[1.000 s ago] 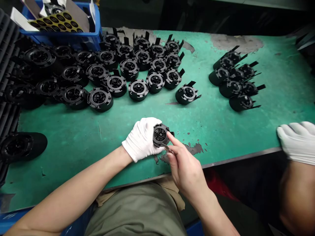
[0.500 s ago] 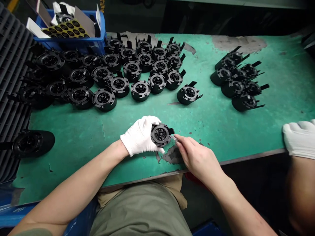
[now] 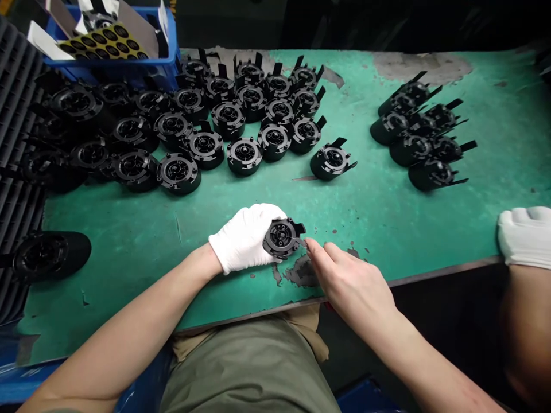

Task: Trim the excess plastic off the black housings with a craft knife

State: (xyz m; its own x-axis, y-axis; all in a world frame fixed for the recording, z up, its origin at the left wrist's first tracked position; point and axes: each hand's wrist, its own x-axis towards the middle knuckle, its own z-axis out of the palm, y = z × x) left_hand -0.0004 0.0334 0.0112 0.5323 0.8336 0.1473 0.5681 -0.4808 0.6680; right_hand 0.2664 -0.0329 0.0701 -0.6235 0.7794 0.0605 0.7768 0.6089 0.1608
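In the head view my left hand [image 3: 246,240], in a white glove, is closed around a round black plastic housing [image 3: 280,236]. Its ringed inner face is turned up, and a black tab sticks out at its upper right. My bare right hand [image 3: 349,280] pinches a thin, pointed metal blade [image 3: 300,242] between thumb and forefinger. The blade's tip lies over the right side of the housing's face; whether it touches I cannot tell. Most of the blade's rear end is hidden by my fingers. Beyond my hands, a similar housing [image 3: 330,160] stands alone on the green tabletop [image 3: 232,201].
Many like housings [image 3: 178,172] crowd the back left, and a smaller group [image 3: 433,175] stands at the right. A blue bin [image 3: 172,63] holds cardboard and a sticker sheet. One long-bodied part [image 3: 51,255] lies far left. Another person's gloved hand [image 3: 525,235] rests at the right edge.
The blade's tip has shifted slightly inward over the housing's face, and the left hand's thumb now tucks lower behind the housing. The view has shifted a little.
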